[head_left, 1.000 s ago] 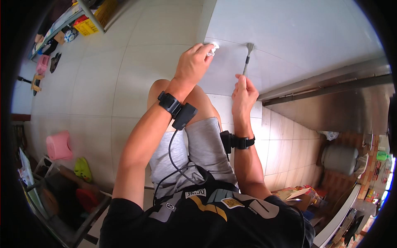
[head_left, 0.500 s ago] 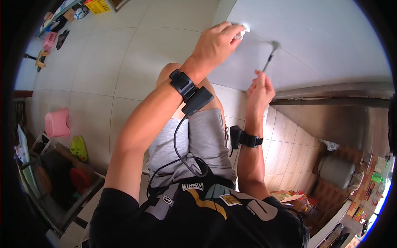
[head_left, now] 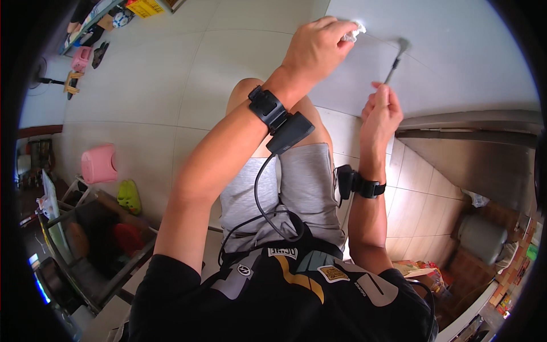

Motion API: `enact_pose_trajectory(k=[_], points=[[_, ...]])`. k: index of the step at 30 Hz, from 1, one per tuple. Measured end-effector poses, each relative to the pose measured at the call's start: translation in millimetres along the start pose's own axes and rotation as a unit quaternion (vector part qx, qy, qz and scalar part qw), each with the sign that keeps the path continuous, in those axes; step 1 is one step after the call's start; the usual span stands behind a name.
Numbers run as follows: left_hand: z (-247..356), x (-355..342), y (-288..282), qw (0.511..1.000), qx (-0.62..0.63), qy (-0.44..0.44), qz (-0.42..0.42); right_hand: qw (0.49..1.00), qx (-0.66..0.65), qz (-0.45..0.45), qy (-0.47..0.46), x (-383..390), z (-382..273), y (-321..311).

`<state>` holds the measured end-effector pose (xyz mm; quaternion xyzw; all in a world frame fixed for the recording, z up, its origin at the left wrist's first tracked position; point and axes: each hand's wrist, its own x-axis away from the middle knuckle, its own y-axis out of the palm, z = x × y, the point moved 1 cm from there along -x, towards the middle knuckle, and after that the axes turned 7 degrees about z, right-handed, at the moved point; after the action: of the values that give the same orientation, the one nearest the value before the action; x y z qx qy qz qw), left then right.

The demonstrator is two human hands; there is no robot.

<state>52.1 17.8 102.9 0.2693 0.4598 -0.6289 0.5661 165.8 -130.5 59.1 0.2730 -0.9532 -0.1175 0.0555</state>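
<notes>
My left hand (head_left: pixel 319 45) is closed on a crumpled white wad (head_left: pixel 353 32), tissue or cloth, held at the upper edge of a smooth pale-grey surface (head_left: pixel 456 57). Lower and to the right, my right hand (head_left: pixel 380 111) grips the handle of a slim metal tool (head_left: pixel 393 71) with a flat, widened head that meets the pale surface.
A steel structure (head_left: pixel 484 162) runs along the right, with a grey cylinder (head_left: pixel 478 239) below. On the left floor are a pink stool (head_left: pixel 97 162), green slippers (head_left: pixel 128 196) and a dark chair (head_left: pixel 85 239). A shelf with a yellow crate (head_left: pixel 142 7) and a ball stands upper left.
Both my hands have moved up and to the right in the picture, the wad and tool still in them. The surroundings have shifted with the camera.
</notes>
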Motion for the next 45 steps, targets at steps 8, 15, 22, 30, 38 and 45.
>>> enact_pose_trajectory(k=[8,15,22,30,38,45], points=[[-7,11,1,0.999,0.011,-0.014,-0.035,0.998,0.029,0.035,0.031,4,-15,6],[5,-2,4,0.999,0.022,0.033,0.017,0.992,0.089,0.028,-0.082,-5,6,2],[-15,34,0,0.998,-0.023,-0.021,-0.062,0.991,0.125,0.046,0.001,9,24,-8],[1,4,-4,0.999,-0.021,-0.002,-0.029,0.992,0.079,0.022,-0.096,-7,-14,17],[-21,33,0,0.994,-0.033,-0.008,-0.104,0.991,0.117,0.060,-0.017,15,27,-7],[9,-12,0,0.999,-0.006,0.021,-0.029,0.998,0.032,0.024,-0.049,-4,-23,11]])
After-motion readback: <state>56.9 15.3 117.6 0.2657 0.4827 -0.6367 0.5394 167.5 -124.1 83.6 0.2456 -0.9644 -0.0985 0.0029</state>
